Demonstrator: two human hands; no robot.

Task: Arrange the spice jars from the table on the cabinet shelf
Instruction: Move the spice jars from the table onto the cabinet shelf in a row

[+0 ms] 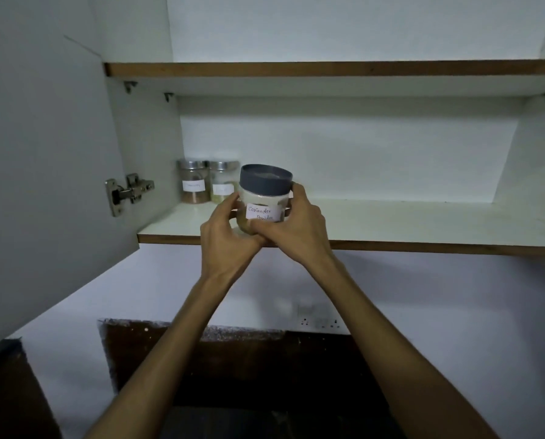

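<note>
A clear jar with a grey lid and a white handwritten "Coriander Powder" label (264, 198) is held with both hands over the front of the lower cabinet shelf (407, 226). My left hand (225, 231) grips its left side and base. My right hand (293, 223) wraps its right side, thumb across the front under the label. Whether the jar's base touches the shelf is hidden by my fingers. Two steel-lidded glass jars stand at the shelf's back left corner: one with brown spice (193, 182) and, right of it, one with greenish spice (222, 182).
The open cabinet door (43, 153) with its metal hinge (128, 191) stands to the left. An upper shelf (328, 68) runs overhead. The lower shelf stretches bare to the right of the jars. Below are a white wall with a socket plate (320, 321) and dark tiling.
</note>
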